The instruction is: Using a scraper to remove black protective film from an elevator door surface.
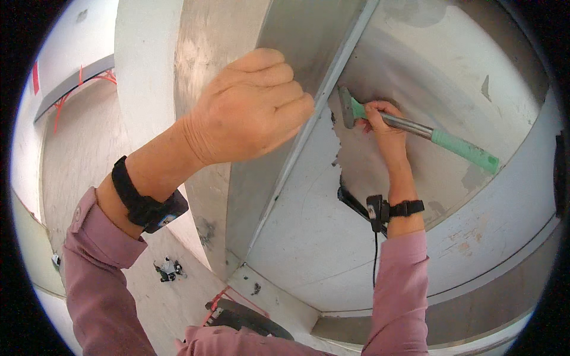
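My left hand [256,107] is closed in a fist in front of a grey panel, its knuckles by a narrow metal edge strip [329,84]; the inside of the fist is hidden. My right hand [385,122] grips a long-handled scraper [418,126] close to its head. The tool has a green neck, a metal shaft and a green grip pointing right. Its flat head lies at a greyish-brown surface [369,164], just right of the strip. Beside this surface, a white layer [307,191] ends in a ragged, dark-flecked edge.
Bent grey panels [249,196] rise at the centre left. Below lies a pale floor [138,249] with a small cluster of dark and white items [169,269]. Red cords or strips [62,104] hang at the far left. A dark curved object [254,318] is near my body.
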`<state>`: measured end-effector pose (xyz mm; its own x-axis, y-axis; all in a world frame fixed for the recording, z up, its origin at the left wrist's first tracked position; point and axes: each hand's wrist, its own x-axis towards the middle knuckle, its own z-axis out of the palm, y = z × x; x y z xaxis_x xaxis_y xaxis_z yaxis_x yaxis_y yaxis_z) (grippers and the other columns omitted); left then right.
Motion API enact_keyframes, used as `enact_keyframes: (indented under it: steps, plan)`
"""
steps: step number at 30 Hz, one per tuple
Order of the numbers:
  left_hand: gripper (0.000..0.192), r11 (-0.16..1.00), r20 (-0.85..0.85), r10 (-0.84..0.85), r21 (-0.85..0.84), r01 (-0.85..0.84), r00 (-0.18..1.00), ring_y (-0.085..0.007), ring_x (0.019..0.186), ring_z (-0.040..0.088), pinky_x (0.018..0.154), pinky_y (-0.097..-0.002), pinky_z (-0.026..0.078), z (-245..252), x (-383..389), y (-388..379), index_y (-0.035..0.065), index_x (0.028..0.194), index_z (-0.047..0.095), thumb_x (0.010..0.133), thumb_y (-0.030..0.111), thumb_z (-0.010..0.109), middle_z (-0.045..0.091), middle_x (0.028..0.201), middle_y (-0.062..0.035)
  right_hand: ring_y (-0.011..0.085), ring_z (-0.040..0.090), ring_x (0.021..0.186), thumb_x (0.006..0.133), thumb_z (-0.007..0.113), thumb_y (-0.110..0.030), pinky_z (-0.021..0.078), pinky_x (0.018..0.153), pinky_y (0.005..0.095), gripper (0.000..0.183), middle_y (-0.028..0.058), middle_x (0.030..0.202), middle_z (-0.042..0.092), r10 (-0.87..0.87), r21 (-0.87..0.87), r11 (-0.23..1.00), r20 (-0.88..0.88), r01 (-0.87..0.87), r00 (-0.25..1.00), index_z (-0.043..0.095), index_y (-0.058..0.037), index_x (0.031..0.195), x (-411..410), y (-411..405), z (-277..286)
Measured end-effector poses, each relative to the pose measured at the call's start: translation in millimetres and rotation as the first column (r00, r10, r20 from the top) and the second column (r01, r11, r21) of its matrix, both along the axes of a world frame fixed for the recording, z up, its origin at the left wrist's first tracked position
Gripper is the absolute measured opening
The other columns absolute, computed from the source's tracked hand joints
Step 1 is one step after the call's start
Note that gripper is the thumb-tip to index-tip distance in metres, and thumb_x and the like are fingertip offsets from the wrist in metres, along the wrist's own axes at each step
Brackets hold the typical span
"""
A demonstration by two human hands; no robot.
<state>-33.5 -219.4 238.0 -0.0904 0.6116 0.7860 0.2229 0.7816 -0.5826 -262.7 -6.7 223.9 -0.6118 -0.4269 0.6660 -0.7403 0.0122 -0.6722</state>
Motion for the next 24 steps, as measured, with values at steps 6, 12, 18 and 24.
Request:
enact_keyframes:
  steps: [6, 12, 18, 24]
  plan:
    - [0.019, 1.0, 0.02, 0.019, -0.021, -0.019, 1.0, -0.0206, 0.063, 0.051, 0.074, -0.0358, 0.046, 0.8, 0.1, -0.9, 0.005, 0.077, 0.06, 0.064, 0.008, 0.074, 0.053, 0.067, -0.004, 0.0107, 0.061, 0.061, 0.082, 0.065, -0.024, 0.048, 0.052, 0.0255, 0.021, 0.006, 0.07, 0.067, 0.023, 0.06, 0.998, -0.124, -0.015, 0.992, 0.065, -0.004, 0.088, -8.2, -8.0, -7.7]
    - [0.019, 0.999, 0.004, 0.035, -0.026, -0.035, 0.999, -0.0201, 0.065, 0.052, 0.074, -0.0359, 0.045, -2.2, 1.3, -4.3, 0.0043, 0.078, 0.06, 0.065, 0.008, 0.074, 0.053, 0.068, -0.0036, 0.0115, 0.062, 0.063, 0.083, 0.063, -0.02, 0.0476, 0.052, 0.024, 0.019, 0.0068, 0.077, 0.066, -0.021, 0.268, 0.962, -0.122, 0.053, 0.992, 0.063, -0.0012, 0.088, -3.9, -9.9, -11.3]
    - [0.021, 0.997, -0.013, 0.046, -0.068, -0.047, 0.999, -0.0198, 0.066, 0.052, 0.074, -0.0354, 0.045, -0.8, 1.7, -5.7, 0.0039, 0.08, 0.06, 0.065, 0.007, 0.074, 0.053, 0.068, -0.0035, 0.013, 0.066, 0.071, 0.084, 0.062, -0.023, 0.0478, 0.052, 0.0241, 0.021, 0.0049, 0.077, 0.065, 0.031, 0.324, 0.946, -0.156, 0.022, 0.987, 0.062, -0.0025, 0.088, 1.5, 3.8, -12.6]
    - [0.02, 0.998, 0.004, 0.041, -0.047, -0.041, 0.999, -0.0201, 0.066, 0.051, 0.072, -0.0346, 0.044, 0.6, 1.6, -5.2, 0.0042, 0.079, 0.058, 0.066, 0.007, 0.074, 0.052, 0.067, -0.0032, 0.0127, 0.066, 0.071, 0.084, 0.065, -0.025, 0.0483, 0.053, 0.0244, 0.024, 0.0057, 0.078, 0.065, -0.025, 0.348, 0.935, -0.111, 0.063, 0.993, 0.061, -0.0021, 0.089, 2.3, 15.2, -22.3]
